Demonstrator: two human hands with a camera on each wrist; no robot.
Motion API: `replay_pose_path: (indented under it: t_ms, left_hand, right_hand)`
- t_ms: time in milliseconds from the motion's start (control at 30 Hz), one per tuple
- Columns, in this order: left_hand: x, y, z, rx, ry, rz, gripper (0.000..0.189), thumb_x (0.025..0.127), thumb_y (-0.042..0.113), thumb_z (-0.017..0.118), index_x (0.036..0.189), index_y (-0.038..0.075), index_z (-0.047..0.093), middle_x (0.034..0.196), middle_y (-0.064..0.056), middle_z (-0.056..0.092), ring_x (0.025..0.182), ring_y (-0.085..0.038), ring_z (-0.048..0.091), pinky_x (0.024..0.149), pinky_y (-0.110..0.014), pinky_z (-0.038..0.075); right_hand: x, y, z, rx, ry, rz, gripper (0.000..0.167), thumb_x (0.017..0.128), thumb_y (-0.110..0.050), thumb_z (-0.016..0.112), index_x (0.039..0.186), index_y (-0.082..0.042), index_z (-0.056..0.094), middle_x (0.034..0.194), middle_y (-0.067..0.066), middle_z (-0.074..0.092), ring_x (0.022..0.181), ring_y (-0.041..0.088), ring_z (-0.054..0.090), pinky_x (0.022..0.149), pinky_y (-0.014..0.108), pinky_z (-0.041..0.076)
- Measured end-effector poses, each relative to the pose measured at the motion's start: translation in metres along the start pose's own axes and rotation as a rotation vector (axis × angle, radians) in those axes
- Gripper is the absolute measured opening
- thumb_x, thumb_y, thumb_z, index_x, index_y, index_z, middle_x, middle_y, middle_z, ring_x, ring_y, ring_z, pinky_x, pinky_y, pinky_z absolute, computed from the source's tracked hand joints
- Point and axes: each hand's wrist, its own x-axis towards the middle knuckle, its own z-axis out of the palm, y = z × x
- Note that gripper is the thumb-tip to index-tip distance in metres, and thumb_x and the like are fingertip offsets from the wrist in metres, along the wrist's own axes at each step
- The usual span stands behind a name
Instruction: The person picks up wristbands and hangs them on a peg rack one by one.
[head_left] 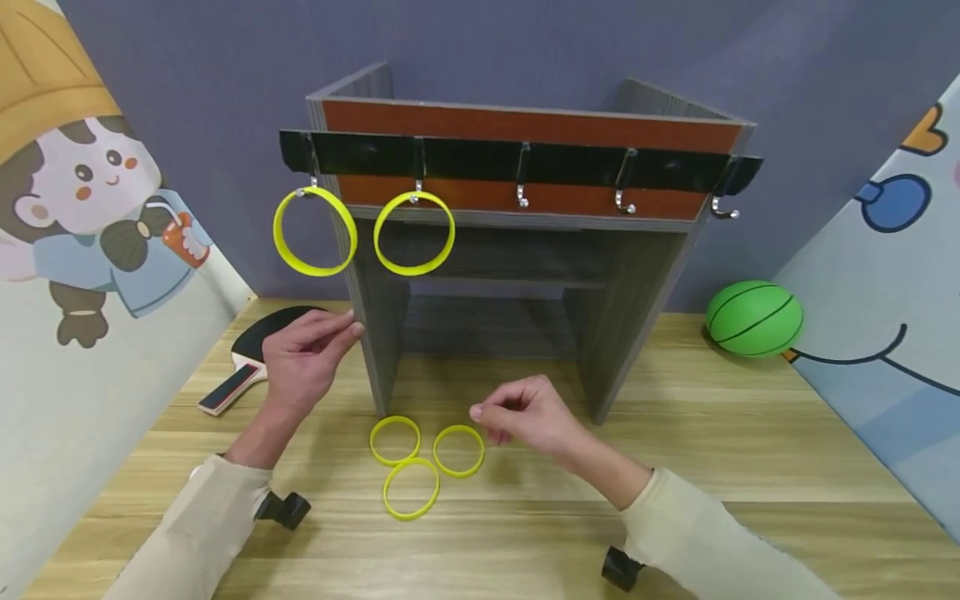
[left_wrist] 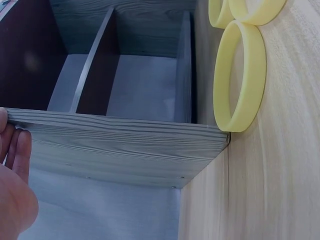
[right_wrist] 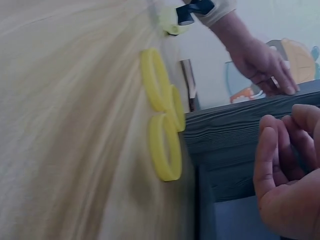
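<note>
My left hand [head_left: 306, 354] is at the left side panel [head_left: 375, 350] of a grey wooden shelf unit, fingers fairly straight and fingertips at its front edge. The left wrist view has the fingers [left_wrist: 21, 155] along the panel's outer face. In front of the unit, my right hand [head_left: 532, 417] hovers with loosely bent fingers and nothing between them. Just left of it, three yellow wristbands [head_left: 482, 450] lie close together on the table. Two more hang from hooks above: one wristband [head_left: 352, 242] on the leftmost hook, another wristband [head_left: 452, 237] on the hook beside it.
A black hook rail [head_left: 472, 157] crosses the unit's brown front board [head_left: 570, 121]; its other hooks [head_left: 522, 198] are bare. Behind my left hand lies a table tennis bat [head_left: 238, 385]. A green ball [head_left: 756, 319] sits at the table's back right, by the wall.
</note>
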Motion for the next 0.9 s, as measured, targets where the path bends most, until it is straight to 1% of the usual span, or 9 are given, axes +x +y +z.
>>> replay_pose_path:
  t_ms: [67,233,300,400,533,633,700,800,900]
  left_hand:
    - [0.0,-0.001,0.0,-0.001,-0.004,0.005,0.027,0.066,-0.03,0.068,0.091,-0.018,0.067,0.08,-0.016,0.067,0.066,-0.011,0.061,0.058,-0.016,0.049]
    - [0.001,0.0,0.0,0.021,-0.005,0.004,0.026,0.067,-0.028,0.068,0.091,-0.017,0.068,0.079,-0.016,0.067,0.066,-0.011,0.06,0.058,-0.016,0.048]
    - [0.001,0.001,0.0,0.032,-0.002,0.001,0.026,0.067,-0.028,0.068,0.091,-0.016,0.068,0.08,-0.016,0.068,0.066,-0.01,0.061,0.058,-0.015,0.049]
    - [0.001,0.001,0.0,0.031,0.0,0.0,0.027,0.067,-0.029,0.068,0.091,-0.016,0.068,0.08,-0.016,0.068,0.067,-0.011,0.061,0.058,-0.016,0.049]
    - [0.0,0.0,-0.001,0.005,-0.003,0.001,0.028,0.066,-0.031,0.066,0.091,-0.018,0.067,0.081,-0.016,0.068,0.069,-0.011,0.062,0.06,-0.016,0.05]
    - [0.001,0.002,0.0,0.003,-0.004,0.002,0.028,0.066,-0.032,0.065,0.09,-0.018,0.067,0.08,-0.016,0.068,0.069,-0.011,0.062,0.06,-0.016,0.05]
    - [0.002,0.006,0.002,0.011,-0.003,0.0,0.029,0.065,-0.033,0.065,0.09,-0.018,0.067,0.08,-0.016,0.067,0.068,-0.01,0.062,0.06,-0.016,0.05]
    - [0.004,0.016,0.005,0.024,-0.003,-0.001,0.028,0.066,-0.033,0.064,0.089,-0.019,0.067,0.079,-0.016,0.067,0.067,-0.009,0.061,0.059,-0.015,0.049]
    - [0.006,0.026,0.009,0.023,-0.006,-0.007,0.026,0.067,-0.033,0.063,0.089,-0.02,0.066,0.078,-0.016,0.067,0.067,-0.009,0.061,0.059,-0.015,0.049]
  right_hand:
    - [0.0,0.005,0.001,-0.014,-0.017,0.044,0.017,0.086,-0.016,0.071,0.082,0.0,0.073,0.065,0.015,0.063,0.061,0.027,0.061,0.058,0.038,0.054]
    - [-0.003,0.017,0.002,-0.028,-0.062,0.146,0.024,0.087,-0.017,0.07,0.085,0.007,0.07,0.072,0.017,0.064,0.065,0.027,0.062,0.064,0.043,0.055]
    - [-0.004,0.021,0.002,-0.031,-0.074,0.17,0.025,0.087,-0.015,0.07,0.087,0.009,0.069,0.075,0.019,0.065,0.066,0.027,0.061,0.065,0.044,0.054]
    - [-0.005,0.026,0.002,-0.044,-0.078,0.187,0.023,0.087,-0.014,0.069,0.088,0.009,0.069,0.075,0.02,0.064,0.066,0.024,0.06,0.065,0.042,0.054]
    - [-0.006,0.033,0.0,-0.083,-0.075,0.189,0.019,0.086,-0.011,0.069,0.084,0.008,0.069,0.071,0.02,0.063,0.062,0.018,0.057,0.059,0.033,0.052]
    - [-0.006,0.038,-0.001,-0.106,-0.071,0.196,0.015,0.084,-0.008,0.07,0.08,0.006,0.068,0.068,0.017,0.062,0.06,0.017,0.058,0.055,0.029,0.05]
    - [-0.006,0.041,-0.002,-0.11,-0.07,0.205,0.012,0.082,-0.006,0.071,0.079,0.005,0.067,0.066,0.013,0.061,0.059,0.018,0.057,0.053,0.028,0.05]
    - [-0.007,0.044,-0.002,-0.102,-0.075,0.224,0.009,0.079,-0.004,0.071,0.082,0.003,0.065,0.067,0.009,0.059,0.059,0.018,0.057,0.051,0.029,0.05]
    - [-0.006,0.047,-0.002,-0.078,-0.086,0.237,0.016,0.076,0.0,0.071,0.088,0.005,0.062,0.071,0.007,0.057,0.059,0.017,0.055,0.05,0.028,0.049]
